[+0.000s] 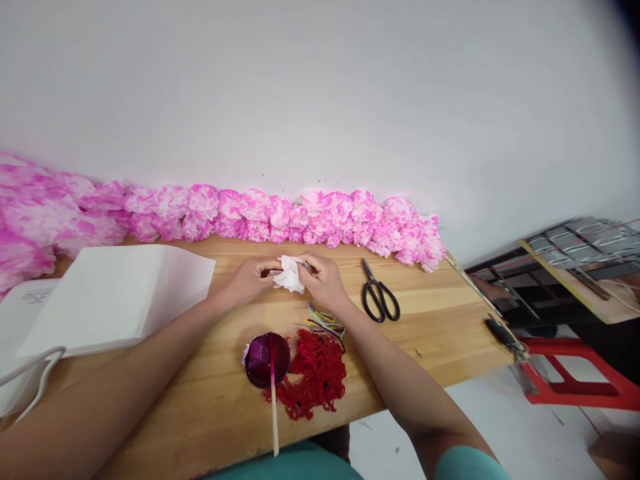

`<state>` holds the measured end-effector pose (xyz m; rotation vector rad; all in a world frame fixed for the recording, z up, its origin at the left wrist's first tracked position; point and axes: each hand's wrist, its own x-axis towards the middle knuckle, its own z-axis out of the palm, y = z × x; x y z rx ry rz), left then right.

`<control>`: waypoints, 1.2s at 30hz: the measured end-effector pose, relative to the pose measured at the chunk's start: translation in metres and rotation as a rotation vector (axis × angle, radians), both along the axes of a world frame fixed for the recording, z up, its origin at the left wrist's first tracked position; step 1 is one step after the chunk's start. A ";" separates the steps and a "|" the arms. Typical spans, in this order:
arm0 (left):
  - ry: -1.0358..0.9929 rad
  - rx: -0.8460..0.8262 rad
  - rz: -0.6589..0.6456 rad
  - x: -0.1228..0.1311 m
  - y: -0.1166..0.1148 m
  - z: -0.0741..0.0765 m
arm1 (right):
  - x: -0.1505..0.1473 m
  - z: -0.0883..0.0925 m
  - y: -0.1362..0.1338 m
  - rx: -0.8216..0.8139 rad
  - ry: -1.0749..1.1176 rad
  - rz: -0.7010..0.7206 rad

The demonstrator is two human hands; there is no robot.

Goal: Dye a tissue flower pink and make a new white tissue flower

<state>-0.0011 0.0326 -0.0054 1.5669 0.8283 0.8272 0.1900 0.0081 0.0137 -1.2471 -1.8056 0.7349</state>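
Note:
Between my two hands, above the middle of the wooden table (415,333), is a crumpled piece of thin white paper (289,275). My left hand (253,277) pinches its left side, and my right hand (323,277) closes on its right side. Just below my right hand lie thin coloured strings (324,321). Nearer to me, a dark bowl of purple-red dye (260,360) has a wooden stick (275,417) resting in it. Red yarn (320,373) is heaped right of the bowl. Black-handled scissors (377,293) lie to the right of my right hand.
Pink-and-white paper flowers (255,213) line the wall edge. At left, a stack of white paper (115,293) rests on a white box (20,333) with a cable (43,380). A red stool (575,380) stands beyond the table's right end, near a rack (590,247).

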 end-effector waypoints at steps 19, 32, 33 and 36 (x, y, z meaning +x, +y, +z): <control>-0.170 -0.213 0.055 -0.003 0.006 0.000 | 0.011 0.014 0.005 -0.106 0.293 -0.075; -0.145 -0.238 0.085 -0.004 0.009 0.000 | -0.003 0.019 -0.014 0.123 0.032 -0.047; -0.147 -0.247 0.083 -0.004 0.009 0.000 | -0.001 0.021 -0.014 0.147 0.060 -0.084; -0.140 -0.273 0.086 -0.003 0.009 0.003 | 0.007 0.024 -0.011 0.215 0.129 -0.184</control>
